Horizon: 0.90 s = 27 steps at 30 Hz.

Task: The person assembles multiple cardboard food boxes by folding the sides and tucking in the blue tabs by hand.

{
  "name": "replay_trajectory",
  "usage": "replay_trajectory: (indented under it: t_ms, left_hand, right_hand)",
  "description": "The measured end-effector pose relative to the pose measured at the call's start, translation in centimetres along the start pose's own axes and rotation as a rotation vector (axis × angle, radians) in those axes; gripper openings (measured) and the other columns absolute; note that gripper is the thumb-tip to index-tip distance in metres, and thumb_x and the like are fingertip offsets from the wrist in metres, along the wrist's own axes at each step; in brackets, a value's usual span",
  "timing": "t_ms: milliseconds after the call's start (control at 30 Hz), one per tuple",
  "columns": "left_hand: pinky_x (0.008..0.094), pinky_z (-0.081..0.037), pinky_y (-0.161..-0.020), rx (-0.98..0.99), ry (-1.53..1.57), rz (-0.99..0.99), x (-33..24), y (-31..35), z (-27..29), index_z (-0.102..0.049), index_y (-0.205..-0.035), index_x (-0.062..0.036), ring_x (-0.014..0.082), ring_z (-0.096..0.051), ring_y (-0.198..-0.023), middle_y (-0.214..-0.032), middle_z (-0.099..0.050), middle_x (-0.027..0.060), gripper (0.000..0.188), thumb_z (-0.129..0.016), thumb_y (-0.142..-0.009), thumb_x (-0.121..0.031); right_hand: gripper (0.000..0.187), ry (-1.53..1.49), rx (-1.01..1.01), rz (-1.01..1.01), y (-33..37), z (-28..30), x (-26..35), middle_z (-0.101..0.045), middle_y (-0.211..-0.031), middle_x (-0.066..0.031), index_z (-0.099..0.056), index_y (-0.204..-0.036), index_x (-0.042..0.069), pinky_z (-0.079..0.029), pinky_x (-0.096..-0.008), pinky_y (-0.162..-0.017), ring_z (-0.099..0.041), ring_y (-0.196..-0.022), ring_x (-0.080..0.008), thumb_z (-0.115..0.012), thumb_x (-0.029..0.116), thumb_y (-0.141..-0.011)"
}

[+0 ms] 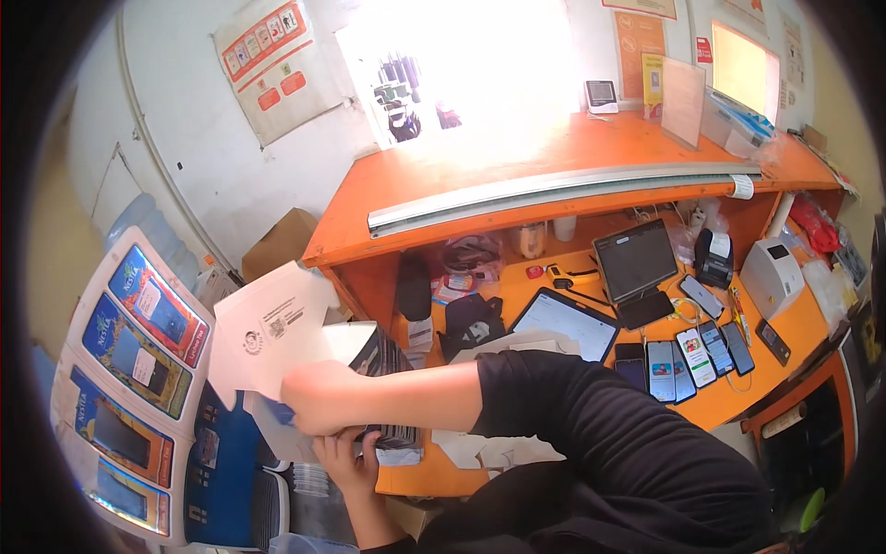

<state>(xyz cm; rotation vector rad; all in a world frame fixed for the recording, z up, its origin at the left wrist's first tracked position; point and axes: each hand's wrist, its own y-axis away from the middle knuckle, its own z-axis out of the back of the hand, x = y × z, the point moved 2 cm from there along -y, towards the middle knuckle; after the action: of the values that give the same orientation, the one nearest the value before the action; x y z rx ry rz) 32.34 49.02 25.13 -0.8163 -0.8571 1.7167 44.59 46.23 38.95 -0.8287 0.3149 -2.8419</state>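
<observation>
A white cardboard box (pixel 277 319) stands at the left end of the orange desk with a flap raised. Dark, flat items (pixel 377 355) are packed upright in a row in it. Reaching across from the right, my right hand (pixel 318 395) is closed at the box's left side. A bit of blue shows at its fingers; what it grips is hidden. Below it, my left hand (pixel 346 462) has its fingers curled at the box's lower edge, the thumb near the dark items. My right forearm covers part of the box.
Several phones (pixel 694 358) lie in a row on the right, near a tablet (pixel 568 323), a dark monitor (pixel 637 258) and a white printer (pixel 773 279). A raised orange counter (pixel 517 171) runs behind. Large printed panels (pixel 138 369) and a blue chair-like thing (pixel 221 471) stand at left.
</observation>
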Motion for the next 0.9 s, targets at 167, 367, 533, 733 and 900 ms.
replay_trajectory:
  t_ms: [167, 367, 533, 733, 900]
  left_hand:
    - [0.0413, -0.038, -0.075, -0.023, 0.046, 0.081, -0.1, 0.5, 0.2, -0.059, -0.087, -0.0075, 0.0315, -0.051, -0.081, -0.083, -0.059, 0.0068, 0.034, -0.084, -0.067, -0.019]
    - [0.0405, -0.038, -0.077, -0.029, 0.102, 0.070, -1.0, 0.9, -0.4, -0.058, -0.089, -0.0044, 0.0318, -0.050, -0.087, -0.090, -0.060, 0.0100, 0.026, -0.078, -0.073, -0.011]
    - [0.0407, -0.037, -0.084, -0.088, 0.185, 0.107, 0.0, 1.5, -1.2, -0.061, -0.088, -0.0042, 0.0320, -0.050, -0.088, -0.087, -0.058, 0.0093, 0.012, -0.066, -0.077, -0.006]
    - [0.0415, -0.038, -0.085, -0.126, 0.270, 0.142, 0.7, 2.9, -2.0, -0.061, -0.093, -0.0055, 0.0316, -0.052, -0.092, -0.092, -0.059, 0.0105, 0.018, -0.068, -0.078, -0.012]
    - [0.0473, -0.040, -0.088, -0.045, 0.188, 0.009, -0.2, 2.2, -1.6, -0.059, -0.099, -0.0081, 0.0315, -0.051, -0.097, -0.099, -0.056, 0.0113, 0.026, -0.071, -0.077, -0.015]
  right_hand:
    - [0.020, 0.304, 0.188, -0.017, 0.6, -1.1, -1.2, -0.068, -0.072, -0.0171, -0.070, -0.073, -0.001, -0.054, -0.0388, -0.057, -0.069, -0.069, -0.0301, -0.073, 0.016, -0.062]
    - [0.019, 0.395, 0.216, -0.059, 1.5, -3.2, -1.4, -0.070, -0.076, -0.0160, -0.072, -0.076, 0.001, -0.056, -0.0368, -0.059, -0.070, -0.072, -0.0284, -0.072, 0.011, -0.060]
    - [0.031, 0.163, -0.144, -0.039, 2.6, -6.1, -2.3, -0.070, -0.078, -0.0153, -0.072, -0.076, 0.004, -0.054, -0.0405, -0.060, -0.070, -0.071, -0.0290, -0.059, 0.031, -0.086]
    - [0.042, 0.165, 0.043, -0.139, 4.3, -6.3, -1.7, -0.069, -0.089, -0.0166, -0.071, -0.090, 0.005, -0.052, -0.0391, -0.068, -0.069, -0.084, -0.0276, -0.053, 0.043, -0.092]
    - [0.039, -0.685, -0.427, 0.311, 7.7, -2.5, -1.6, -0.053, -0.128, -0.0177, -0.051, -0.130, 0.007, -0.046, -0.0330, -0.084, -0.056, -0.110, -0.0243, -0.057, 0.016, -0.092]
